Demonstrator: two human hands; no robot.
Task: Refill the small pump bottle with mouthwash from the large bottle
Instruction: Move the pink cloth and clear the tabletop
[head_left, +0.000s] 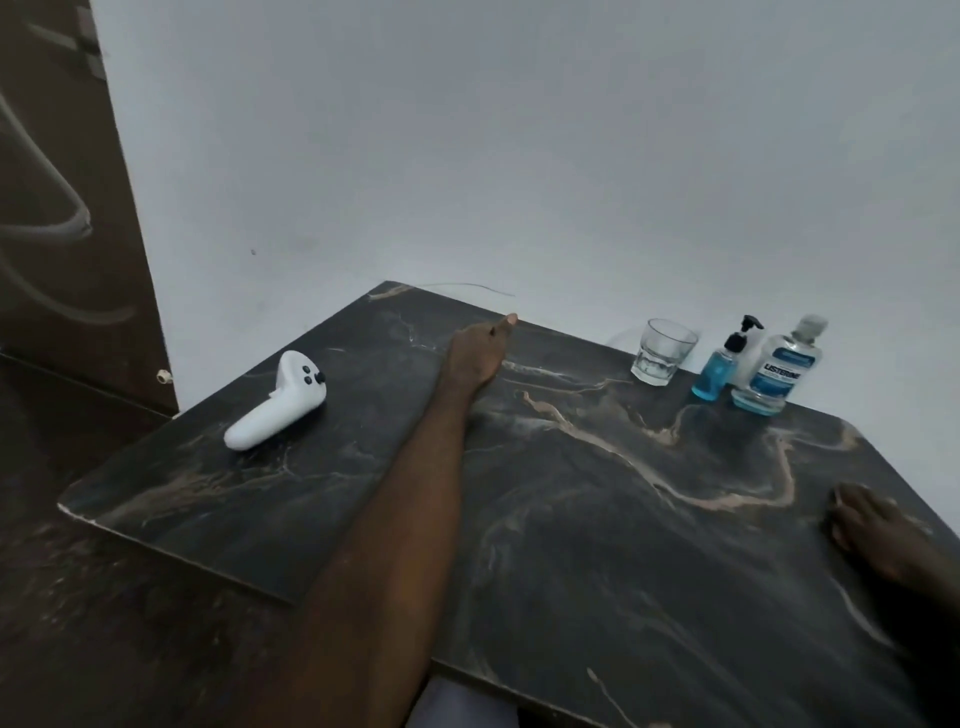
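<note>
A small pump bottle (719, 371) with blue liquid and a black pump stands at the far right of the dark marbled table (597, 519). Touching its right side stands the large clear Listerine bottle (779, 371), capped, with blue mouthwash low in it. My left hand (475, 351) reaches far across the table toward the back edge, fingers closed with the thumb out, holding nothing I can see. My right hand (878, 525) rests flat on the table at the right edge, fingers apart, well in front of both bottles.
An empty drinking glass (662, 351) stands just left of the pump bottle. A white handheld controller (278, 402) lies on the table's left part. A grey wall runs behind the table; a brown door (67, 208) is at the left.
</note>
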